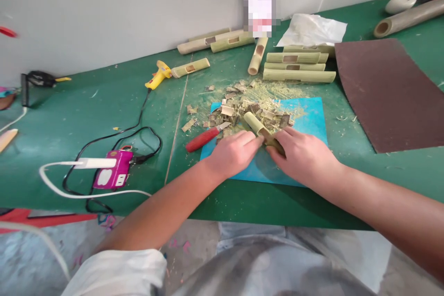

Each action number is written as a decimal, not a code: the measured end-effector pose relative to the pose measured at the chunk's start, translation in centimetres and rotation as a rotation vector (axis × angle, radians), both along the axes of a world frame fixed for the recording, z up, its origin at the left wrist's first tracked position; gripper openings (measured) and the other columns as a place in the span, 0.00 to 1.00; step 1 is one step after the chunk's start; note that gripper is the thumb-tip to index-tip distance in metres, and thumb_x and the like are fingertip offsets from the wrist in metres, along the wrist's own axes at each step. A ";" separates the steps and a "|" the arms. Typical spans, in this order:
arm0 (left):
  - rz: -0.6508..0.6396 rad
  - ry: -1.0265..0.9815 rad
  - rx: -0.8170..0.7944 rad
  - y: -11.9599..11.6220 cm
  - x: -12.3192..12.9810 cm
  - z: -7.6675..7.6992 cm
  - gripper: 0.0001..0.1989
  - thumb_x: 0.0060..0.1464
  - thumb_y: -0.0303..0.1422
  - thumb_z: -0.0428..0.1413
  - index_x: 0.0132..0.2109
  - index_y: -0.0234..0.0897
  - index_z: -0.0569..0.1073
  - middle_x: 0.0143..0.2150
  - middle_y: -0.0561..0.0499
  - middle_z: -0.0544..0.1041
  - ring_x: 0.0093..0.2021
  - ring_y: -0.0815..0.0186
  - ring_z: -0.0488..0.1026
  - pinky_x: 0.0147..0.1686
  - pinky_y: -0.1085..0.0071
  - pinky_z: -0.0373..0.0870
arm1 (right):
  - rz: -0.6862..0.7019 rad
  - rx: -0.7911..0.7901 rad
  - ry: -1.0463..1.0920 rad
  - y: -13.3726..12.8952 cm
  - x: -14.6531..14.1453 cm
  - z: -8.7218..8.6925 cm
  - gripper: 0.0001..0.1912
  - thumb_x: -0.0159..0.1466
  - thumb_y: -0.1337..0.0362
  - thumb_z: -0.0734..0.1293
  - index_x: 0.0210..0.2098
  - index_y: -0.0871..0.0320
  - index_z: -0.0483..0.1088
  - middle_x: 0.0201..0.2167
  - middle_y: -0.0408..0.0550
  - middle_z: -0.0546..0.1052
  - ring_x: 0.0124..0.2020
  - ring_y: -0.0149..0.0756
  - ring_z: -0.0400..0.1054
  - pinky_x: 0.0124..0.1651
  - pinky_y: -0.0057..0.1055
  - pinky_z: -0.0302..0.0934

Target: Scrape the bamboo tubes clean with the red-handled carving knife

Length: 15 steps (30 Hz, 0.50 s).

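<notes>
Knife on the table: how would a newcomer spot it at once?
On the green table, find the blue mat. Across its left edge, beside the left hand, lies the knife. Its thick red handle sets it apart from the brown and pale chips around its blade.

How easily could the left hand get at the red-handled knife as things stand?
Probably yes: the knife lies beside the left hand with nothing visible between them, though that hand is at the bamboo tube.

Landmark: green table, thin pale seam crossing its top. Behind table: pale-grey wall. Below table's near edge: grey floor, pink scraps.
</notes>
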<state>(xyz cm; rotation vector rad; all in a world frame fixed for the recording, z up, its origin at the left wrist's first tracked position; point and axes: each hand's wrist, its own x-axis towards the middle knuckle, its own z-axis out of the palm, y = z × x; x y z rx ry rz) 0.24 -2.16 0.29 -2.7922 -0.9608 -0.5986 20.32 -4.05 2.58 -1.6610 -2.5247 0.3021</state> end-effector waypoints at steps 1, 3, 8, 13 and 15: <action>-0.002 -0.003 -0.005 0.0 0.0 0.0 0.12 0.67 0.29 0.47 0.45 0.32 0.75 0.31 0.49 0.75 0.32 0.67 0.73 0.33 0.73 0.69 | -0.001 0.004 -0.002 0.0 0.0 0.0 0.13 0.67 0.60 0.58 0.35 0.61 0.71 0.32 0.51 0.74 0.28 0.35 0.67 0.28 0.32 0.46; 0.023 -0.016 -0.004 -0.1 0.0 0.1 0.12 0.67 0.29 0.47 0.46 0.33 0.75 0.31 0.49 0.75 0.32 0.68 0.73 0.33 0.73 0.69 | -0.011 0.010 -0.010 0.0 0.0 0.0 0.14 0.67 0.60 0.58 0.34 0.60 0.71 0.32 0.51 0.74 0.28 0.35 0.67 0.28 0.32 0.45; 0.082 -0.018 0.042 -0.1 0.1 0.2 0.12 0.67 0.29 0.47 0.48 0.33 0.75 0.29 0.50 0.75 0.31 0.68 0.73 0.33 0.72 0.69 | -0.044 0.065 -0.030 -0.1 0.0 0.2 0.15 0.67 0.59 0.57 0.32 0.59 0.71 0.31 0.49 0.74 0.27 0.35 0.67 0.26 0.33 0.41; 0.090 -0.081 -0.040 0.1 0.0 0.1 0.11 0.66 0.33 0.49 0.44 0.34 0.76 0.33 0.49 0.78 0.35 0.66 0.77 0.36 0.72 0.71 | -0.008 0.161 0.026 -0.1 0.1 -0.1 0.11 0.65 0.60 0.61 0.36 0.61 0.71 0.35 0.51 0.74 0.30 0.36 0.68 0.28 0.32 0.45; 0.077 -0.133 -0.109 0.2 -0.1 0.1 0.10 0.66 0.33 0.51 0.44 0.34 0.76 0.34 0.48 0.80 0.36 0.66 0.78 0.39 0.71 0.73 | -0.003 0.148 0.032 0.1 0.3 -0.2 0.11 0.64 0.61 0.61 0.34 0.61 0.71 0.34 0.50 0.74 0.29 0.34 0.67 0.28 0.31 0.46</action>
